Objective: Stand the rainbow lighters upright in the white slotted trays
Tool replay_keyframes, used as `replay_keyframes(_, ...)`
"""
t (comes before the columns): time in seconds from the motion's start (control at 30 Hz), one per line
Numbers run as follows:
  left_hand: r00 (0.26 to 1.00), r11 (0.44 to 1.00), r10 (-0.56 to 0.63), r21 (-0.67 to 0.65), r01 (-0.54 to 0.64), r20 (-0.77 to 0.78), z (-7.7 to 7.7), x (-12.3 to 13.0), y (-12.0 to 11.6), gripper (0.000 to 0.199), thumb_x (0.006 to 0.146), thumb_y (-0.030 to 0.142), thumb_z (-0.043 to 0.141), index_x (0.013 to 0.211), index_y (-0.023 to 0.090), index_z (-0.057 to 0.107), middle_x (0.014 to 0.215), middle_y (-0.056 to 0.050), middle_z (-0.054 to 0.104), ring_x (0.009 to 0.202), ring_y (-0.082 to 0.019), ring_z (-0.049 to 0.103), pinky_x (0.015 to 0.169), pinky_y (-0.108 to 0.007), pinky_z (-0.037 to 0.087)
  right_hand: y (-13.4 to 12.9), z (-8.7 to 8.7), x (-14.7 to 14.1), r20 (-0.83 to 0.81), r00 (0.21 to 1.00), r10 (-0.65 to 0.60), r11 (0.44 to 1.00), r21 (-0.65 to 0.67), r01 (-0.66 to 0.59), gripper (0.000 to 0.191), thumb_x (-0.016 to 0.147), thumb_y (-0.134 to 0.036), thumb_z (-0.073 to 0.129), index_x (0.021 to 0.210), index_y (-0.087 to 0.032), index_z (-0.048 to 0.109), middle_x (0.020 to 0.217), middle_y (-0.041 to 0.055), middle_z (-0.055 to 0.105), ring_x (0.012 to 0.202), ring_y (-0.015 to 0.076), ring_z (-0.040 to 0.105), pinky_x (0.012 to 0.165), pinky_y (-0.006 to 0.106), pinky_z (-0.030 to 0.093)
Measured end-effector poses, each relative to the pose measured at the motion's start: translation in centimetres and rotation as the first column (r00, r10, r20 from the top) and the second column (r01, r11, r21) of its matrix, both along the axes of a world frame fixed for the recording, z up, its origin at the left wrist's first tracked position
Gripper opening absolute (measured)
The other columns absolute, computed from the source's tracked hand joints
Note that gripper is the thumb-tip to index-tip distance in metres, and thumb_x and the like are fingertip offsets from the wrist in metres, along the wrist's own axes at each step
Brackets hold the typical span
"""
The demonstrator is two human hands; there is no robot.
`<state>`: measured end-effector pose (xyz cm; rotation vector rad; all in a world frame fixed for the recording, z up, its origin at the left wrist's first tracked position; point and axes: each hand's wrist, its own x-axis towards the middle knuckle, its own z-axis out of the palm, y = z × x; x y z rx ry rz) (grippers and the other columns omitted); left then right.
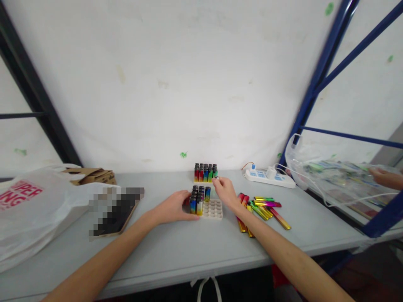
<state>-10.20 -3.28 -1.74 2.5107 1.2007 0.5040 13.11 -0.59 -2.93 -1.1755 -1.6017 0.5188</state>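
Observation:
A white tray [213,211] with round holes lies in front of me on the table. Upright metallic cylinders with black tops, like lighters [196,202], fill its left part, and one blue one [207,193] stands at the back. My left hand [174,206] curves round the tray's left end, thumb along the front edge, fingers behind. Above the right back corner, my right hand [225,189] is closed in a pinch, with a small tip showing at the fingers that I cannot make out. Behind stands a second full group of such cylinders [205,173].
Shiny coloured flat pieces [264,207] lie heaped by my right forearm. A power strip [270,178] with cables sits behind them. Leftward are a phone-like dark slab [118,214], a white plastic bag [37,209] and brown cardboard [94,175]. Another person's hand [386,177] shows far right.

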Motion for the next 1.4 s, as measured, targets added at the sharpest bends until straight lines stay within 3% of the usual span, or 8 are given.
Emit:
replay_keyframes(0.1, 1.000, 1.000, 0.007, 0.015, -0.007, -0.008, 0.0, 0.0, 0.0, 0.055, 0.069, 0.067, 0.077, 0.089, 0.019, 0.062, 0.089, -0.005, 0.067, 0.080, -0.024, 0.061, 0.071, -0.032, 0.044, 0.0, 0.0, -0.1, 0.038, 0.999, -0.024, 0.999, 0.024, 0.023, 0.043, 0.089, -0.049, 0.045, 0.056, -0.024, 0.034, 0.055, -0.0042, 0.034, 0.056, 0.0122, 0.033, 0.055, 0.027, 0.023)
replay_keyframes(0.3, 1.000, 0.999, 0.001, 0.035, -0.001, -0.007, -0.1, 0.1, 0.2, 0.056, 0.068, 0.069, 0.077, 0.088, 0.019, 0.062, 0.087, -0.005, 0.066, 0.078, -0.024, 0.060, 0.069, -0.031, 0.043, -1.2, 1.2, 1.1, 0.098, 0.989, 0.107, 0.994, 0.008, -0.108, 0.044, 0.100, -0.057, 0.042, 0.072, -0.023, 0.044, 0.059, -0.0045, 0.047, 0.057, 0.0138, 0.044, 0.057, 0.026, 0.032)
replay_keyframes(0.53, 1.000, 1.000, 0.004, 0.023, -0.003, -0.003, 0.3, 0.2, -0.1, 0.058, 0.068, 0.071, 0.075, 0.091, 0.019, 0.065, 0.089, -0.005, 0.068, 0.080, -0.025, 0.062, 0.071, -0.032, 0.045, -2.4, 3.3, 2.8, 0.489, 0.865, 0.114, 0.963, 0.160, -0.217, 0.042, 0.107, -0.049, 0.035, 0.081, -0.022, 0.052, 0.077, 0.0024, 0.059, 0.073, 0.0175, 0.054, 0.072, 0.029, 0.040)
replay_keyframes(0.7, 1.000, 1.000, 0.007, 0.002, -0.007, 0.008, 0.5, 0.2, -0.2, 0.057, 0.067, 0.068, 0.077, 0.094, 0.019, 0.067, 0.090, -0.006, 0.070, 0.081, -0.027, 0.064, 0.073, -0.033, 0.047, -2.4, 3.3, 3.2, 0.512, 0.826, 0.234, 0.958, 0.025, -0.287, 0.044, 0.105, -0.052, 0.045, 0.077, -0.021, 0.057, 0.062, -0.0019, 0.060, 0.057, 0.0147, 0.053, 0.062, 0.026, 0.037)
replay_keyframes(0.93, 1.000, 1.000, 0.016, -0.024, -0.016, 0.009, 0.4, 0.2, -0.2, 0.058, 0.066, 0.070, 0.077, 0.092, 0.019, 0.065, 0.091, -0.006, 0.070, 0.082, -0.027, 0.064, 0.074, -0.034, 0.047, -1.8, 1.9, 2.7, 0.587, 0.747, 0.312, 0.938, -0.066, -0.340, 0.038, 0.102, -0.046, 0.055, 0.078, -0.019, 0.064, 0.071, 0.0043, 0.072, 0.062, 0.0177, 0.063, 0.061, 0.026, 0.040)
replay_keyframes(1.17, 1.000, 1.000, 0.003, -0.018, -0.003, -0.004, -0.1, 0.0, 0.2, 0.059, 0.068, 0.069, 0.077, 0.094, 0.018, 0.065, 0.096, -0.009, 0.069, 0.088, -0.028, 0.063, 0.079, -0.036, 0.048, -2.0, 2.0, 2.9, 0.642, 0.713, 0.284, 0.953, -0.107, -0.283, 0.044, 0.096, -0.058, 0.061, 0.078, -0.019, 0.067, 0.071, 0.0035, 0.070, 0.061, 0.0158, 0.059, 0.059, 0.025, 0.037)
replay_keyframes(1.3, 1.000, 1.000, 0.003, -0.017, -0.003, -0.012, -0.2, 0.0, 0.4, 0.058, 0.069, 0.069, 0.077, 0.093, 0.018, 0.065, 0.097, -0.009, 0.068, 0.089, -0.028, 0.063, 0.081, -0.036, 0.049, -1.9, 4.1, 6.6, 0.562, 0.804, 0.193, 0.981, -0.128, -0.146, 0.051, 0.103, -0.058, 0.046, 0.081, -0.018, 0.068, 0.065, 0.0006, 0.067, 0.061, 0.0148, 0.059, 0.063, 0.026, 0.040)
replay_keyframes(1.4, 1.000, 1.000, 0.003, -0.009, -0.004, -0.022, -0.2, 0.0, 0.4, 0.058, 0.069, 0.070, 0.076, 0.091, 0.018, 0.064, 0.095, -0.009, 0.067, 0.087, -0.028, 0.063, 0.080, -0.036, 0.049, -1.8, 5.2, 10.1, 0.605, 0.789, 0.107, 0.987, -0.163, -0.009, 0.033, 0.101, -0.045, 0.057, 0.099, -0.016, 0.072, 0.080, 0.0050, 0.074, 0.072, 0.0174, 0.065, 0.070, 0.027, 0.044)
